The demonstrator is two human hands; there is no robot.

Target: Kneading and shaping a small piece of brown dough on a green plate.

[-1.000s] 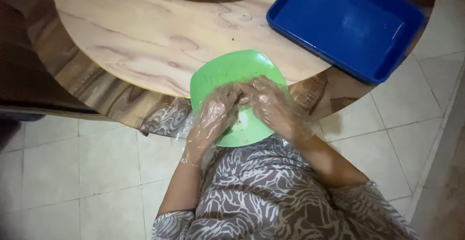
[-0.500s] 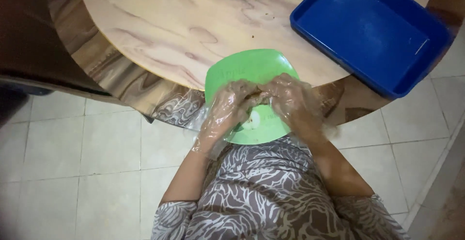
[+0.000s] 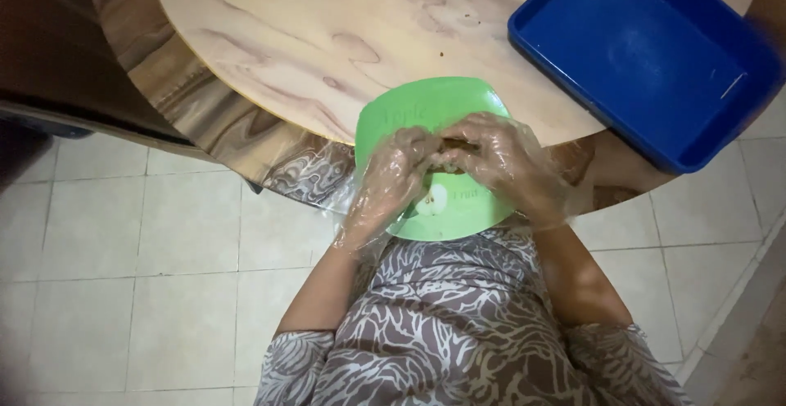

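1. Your left hand (image 3: 393,178) and right hand (image 3: 501,160), both in clear gloves, pinch together on a small brown piece (image 3: 455,146).
2. Beneath the grip lies a green plate (image 3: 426,111).
3. Step, as judged: working the piece; next calls for steady fingertip pressure.

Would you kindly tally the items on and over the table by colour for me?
Green: 1, the plate
Blue: 1, the tray
Clear: 2, the gloves on the left hand and right hand
Brown: 1, a small piece pinched between both hands; its kind is unclear
Total: 5
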